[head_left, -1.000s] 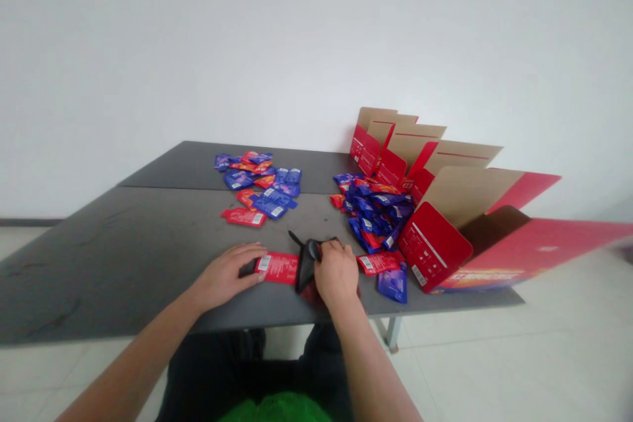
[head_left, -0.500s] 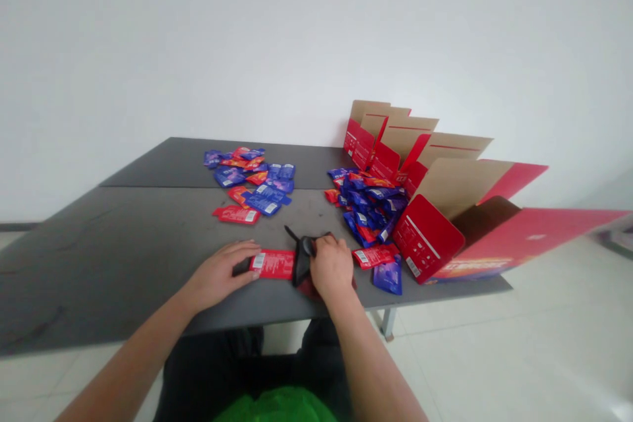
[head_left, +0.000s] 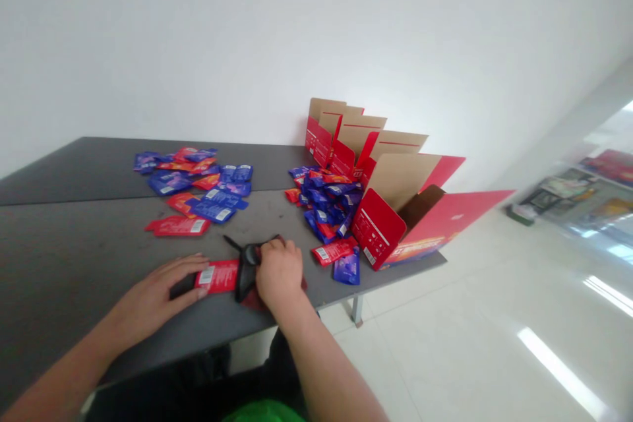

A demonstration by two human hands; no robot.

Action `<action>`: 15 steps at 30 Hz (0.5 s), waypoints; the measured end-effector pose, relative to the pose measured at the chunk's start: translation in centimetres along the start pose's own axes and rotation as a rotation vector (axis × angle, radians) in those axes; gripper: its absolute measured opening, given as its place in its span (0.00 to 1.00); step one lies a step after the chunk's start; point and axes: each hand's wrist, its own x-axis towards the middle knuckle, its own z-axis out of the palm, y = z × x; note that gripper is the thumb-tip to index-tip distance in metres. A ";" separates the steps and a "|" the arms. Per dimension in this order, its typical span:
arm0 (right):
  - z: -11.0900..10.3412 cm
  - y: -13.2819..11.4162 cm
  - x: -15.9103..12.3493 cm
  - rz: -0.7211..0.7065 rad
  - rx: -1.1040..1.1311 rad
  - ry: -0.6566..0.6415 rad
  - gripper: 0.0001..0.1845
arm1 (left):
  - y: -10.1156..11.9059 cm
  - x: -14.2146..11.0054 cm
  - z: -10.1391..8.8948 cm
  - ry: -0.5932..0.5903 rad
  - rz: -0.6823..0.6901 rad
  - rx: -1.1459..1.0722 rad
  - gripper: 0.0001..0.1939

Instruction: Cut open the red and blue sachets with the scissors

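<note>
My left hand (head_left: pixel 161 290) lies at the table's near side, its thumb and fingers closed on the left end of a flat red packet (head_left: pixel 220 277). A white barcode label shows on that packet, and its right end runs up to a black tool (head_left: pixel 246 270). This tool has a round knob, a thin arm sticking out to the upper left and a dark reddish-brown part under my right hand. Wrapped over the tool's right side, my right hand (head_left: pixel 281 273) is closed and hides much of it. I cannot tell the tool's exact kind.
Blue and red packets lie loosely spread at the left (head_left: pixel 192 181). Another heap of packets (head_left: pixel 329 201) rests against several open red cardboard boxes (head_left: pixel 380 227) at the right. One red packet (head_left: pixel 333 252) and a blue packet (head_left: pixel 347 267) lie near the table's front edge.
My view has turned to the right, so the table and hands appear farther left and more floor shows. Both hands keep their hold on the packet and the black tool.
</note>
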 end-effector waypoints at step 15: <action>1.6 -2.9 0.0 -0.099 0.060 0.010 0.11 | 0.9 0.0 -0.4 0.018 -0.015 -0.001 0.25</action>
